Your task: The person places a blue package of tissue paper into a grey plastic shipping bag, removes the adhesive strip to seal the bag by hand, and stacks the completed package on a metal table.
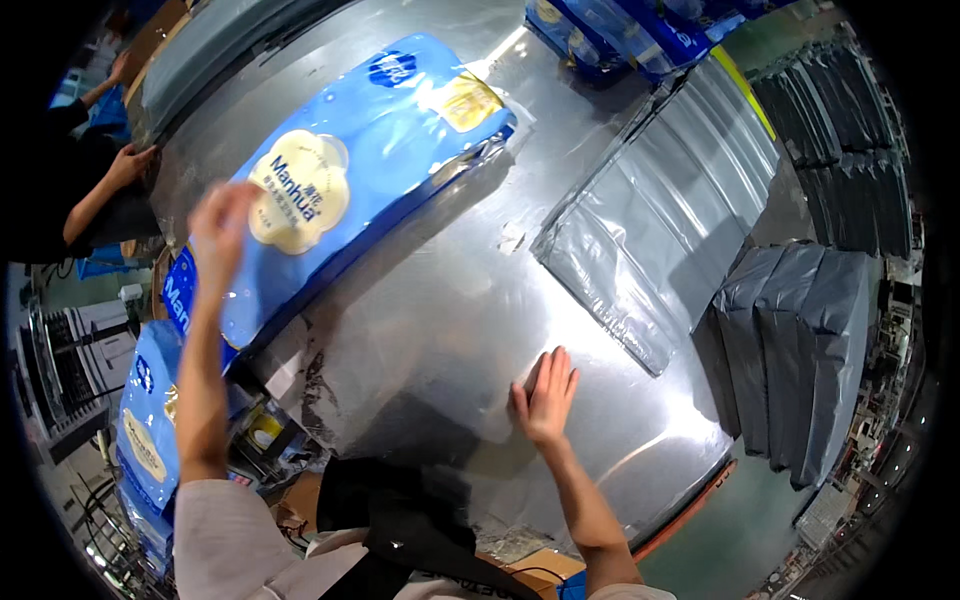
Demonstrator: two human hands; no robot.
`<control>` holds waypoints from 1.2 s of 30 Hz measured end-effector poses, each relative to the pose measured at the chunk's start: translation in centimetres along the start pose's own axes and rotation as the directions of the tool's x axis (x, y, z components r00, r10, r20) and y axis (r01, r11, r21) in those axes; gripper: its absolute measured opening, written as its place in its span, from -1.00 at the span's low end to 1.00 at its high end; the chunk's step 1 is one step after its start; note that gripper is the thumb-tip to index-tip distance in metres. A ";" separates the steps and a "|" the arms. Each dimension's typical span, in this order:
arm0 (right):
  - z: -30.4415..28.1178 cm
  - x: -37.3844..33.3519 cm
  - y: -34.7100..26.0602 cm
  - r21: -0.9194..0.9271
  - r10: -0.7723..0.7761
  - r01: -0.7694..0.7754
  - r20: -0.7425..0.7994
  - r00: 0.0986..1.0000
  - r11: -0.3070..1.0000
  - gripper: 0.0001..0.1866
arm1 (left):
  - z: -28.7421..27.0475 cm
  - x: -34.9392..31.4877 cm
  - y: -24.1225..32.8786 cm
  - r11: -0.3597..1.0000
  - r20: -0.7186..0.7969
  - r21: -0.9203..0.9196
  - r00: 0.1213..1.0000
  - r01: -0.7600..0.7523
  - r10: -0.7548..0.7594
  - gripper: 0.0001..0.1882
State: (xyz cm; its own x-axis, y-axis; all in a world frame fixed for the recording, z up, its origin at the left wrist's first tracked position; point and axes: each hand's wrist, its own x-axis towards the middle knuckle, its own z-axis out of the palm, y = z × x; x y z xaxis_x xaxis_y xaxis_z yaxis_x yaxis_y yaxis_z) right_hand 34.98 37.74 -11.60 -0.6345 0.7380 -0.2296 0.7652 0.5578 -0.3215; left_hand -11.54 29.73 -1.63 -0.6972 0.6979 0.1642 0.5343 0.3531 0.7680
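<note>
A large light-blue plastic-wrapped pack (390,135), with a cream flower-shaped label, lies slantwise on the metal table (400,320). Over its near left end is my left hand (222,228), smeared by motion. Its fingers are too blurred to read, and I cannot tell whether they touch the wrap. My right hand (546,400) rests palm down on the bare metal, fingers stretched out and holding nothing. Beyond it, to the right, a stack of flat grey plastic bags (665,190) lies on the table.
More blue packs (150,430) are stacked at the lower left, below the table edge. Other blue packs (640,40) sit at the far right. Bulky grey bundles (790,350) stand along the right side. Another person's hand (130,165) reaches the table's left edge.
</note>
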 end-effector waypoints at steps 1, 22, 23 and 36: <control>0.7 -1.9 -1.7 0.036 -0.010 0.011 -0.011 1.000 0.999 -0.34 | -3.9 2.5 -2.5 0.997 -0.086 0.054 0.994 -0.059 0.063 -0.86; -10.1 -2.0 -13.5 0.990 0.320 -0.136 0.137 0.937 -0.026 -0.47 | -1.9 -11.5 10.9 0.422 0.900 -0.368 0.431 0.829 -0.062 -0.37; -13.3 -2.4 -12.8 0.990 0.301 -0.124 0.139 0.943 -0.071 -0.54 | -3.5 -11.9 13.9 0.460 0.901 -0.347 0.426 0.817 -0.077 -0.35; -12.5 -23.0 -7.7 0.992 0.569 0.113 -0.129 0.812 0.064 -0.63 | 4.5 -26.3 19.0 0.437 0.877 -0.459 0.473 0.774 0.082 -0.37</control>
State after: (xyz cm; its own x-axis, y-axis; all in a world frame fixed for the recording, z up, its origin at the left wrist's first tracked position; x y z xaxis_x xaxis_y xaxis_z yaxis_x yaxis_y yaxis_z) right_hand 45.03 21.18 7.67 -0.0653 0.9659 -0.2507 -0.1308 -0.2574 -0.9574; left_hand 19.10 20.88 5.85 0.1333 0.9059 -0.4020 -0.5249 0.4086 0.7467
